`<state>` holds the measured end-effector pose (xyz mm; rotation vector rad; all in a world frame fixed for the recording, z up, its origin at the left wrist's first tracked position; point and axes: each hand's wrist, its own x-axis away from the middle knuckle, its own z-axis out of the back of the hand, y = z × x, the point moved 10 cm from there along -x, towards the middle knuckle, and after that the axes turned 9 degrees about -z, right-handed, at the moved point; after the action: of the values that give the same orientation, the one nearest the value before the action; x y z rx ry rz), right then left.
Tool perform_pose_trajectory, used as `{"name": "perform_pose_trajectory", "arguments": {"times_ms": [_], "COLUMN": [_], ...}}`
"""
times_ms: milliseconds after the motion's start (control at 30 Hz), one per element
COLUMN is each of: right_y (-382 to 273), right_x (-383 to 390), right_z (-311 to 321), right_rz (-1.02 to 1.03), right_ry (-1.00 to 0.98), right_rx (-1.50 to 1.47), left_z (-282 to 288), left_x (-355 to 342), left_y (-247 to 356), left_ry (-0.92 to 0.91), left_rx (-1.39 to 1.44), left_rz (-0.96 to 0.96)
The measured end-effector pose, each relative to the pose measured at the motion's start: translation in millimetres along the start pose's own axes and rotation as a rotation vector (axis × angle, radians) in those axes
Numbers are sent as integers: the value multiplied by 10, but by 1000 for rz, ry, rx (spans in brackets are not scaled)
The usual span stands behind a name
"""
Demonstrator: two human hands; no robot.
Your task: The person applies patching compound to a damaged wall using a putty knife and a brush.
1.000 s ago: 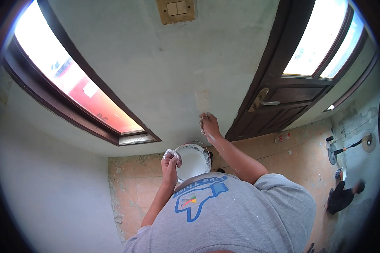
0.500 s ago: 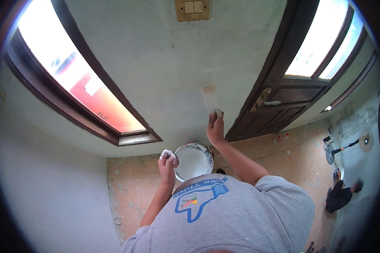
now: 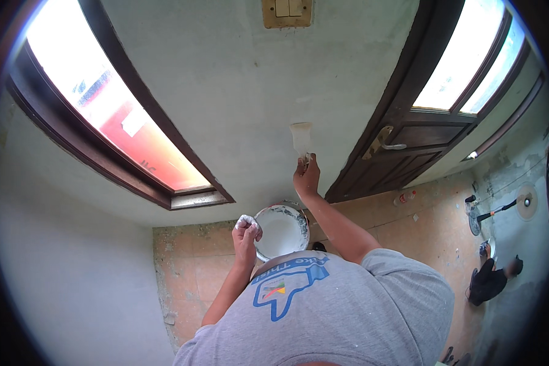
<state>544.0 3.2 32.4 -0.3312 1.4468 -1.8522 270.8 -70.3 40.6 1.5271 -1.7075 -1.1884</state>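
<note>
My right hand [image 3: 307,177] is closed around the handle of a putty knife [image 3: 301,135]. Its pale blade flares out and points up along the greenish-grey wall [image 3: 238,110]; whether the edge touches the wall is hard to tell. Lower and to the left, my left hand [image 3: 246,235] is closed, with white paste smeared over its fingers. Anything inside those fingers is hidden. Beside that hand stands a white bucket [image 3: 304,224], its rim streaked with dark and white smears, pale inside.
A dark-framed window [image 3: 165,131] is on the left, a brown door [image 3: 402,143] with a lever handle on the right. Above is a light switch [image 3: 288,13]. On the tiled floor [image 3: 195,268] lies a plastic bottle [image 3: 404,197]. Another person [image 3: 491,282] crouches at far right, near a standing fan [image 3: 526,201].
My right hand has shifted slightly left and up, with the putty knife in it. My left hand stays closed beside the bucket. The view has shifted a little.
</note>
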Motion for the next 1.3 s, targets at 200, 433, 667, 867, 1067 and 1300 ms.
{"name": "perform_pose_trajectory", "arguments": {"times_ms": [200, 433, 667, 867, 1067, 1300], "right_y": [127, -487, -58, 402, 109, -453], "right_x": [306, 5, 94, 255, 441, -96], "right_z": [229, 433, 247, 254, 441, 682], "right_rz": [-13, 170, 30, -161, 14, 87], "right_ry": [34, 11, -17, -109, -59, -56], "right_rx": [-49, -39, -71, 54, 24, -17], "left_z": [-64, -48, -186, -179, -188, -270], "left_x": [9, 47, 40, 88, 89, 93], "left_y": [-23, -74, -99, -110, -122, -142], "left_ry": [-33, 0, -14, -21, -4, -11], "left_rx": [0, 26, 32, -10, -7, -30], "left_rz": [-9, 2, 4, -5, -9, -9]}}
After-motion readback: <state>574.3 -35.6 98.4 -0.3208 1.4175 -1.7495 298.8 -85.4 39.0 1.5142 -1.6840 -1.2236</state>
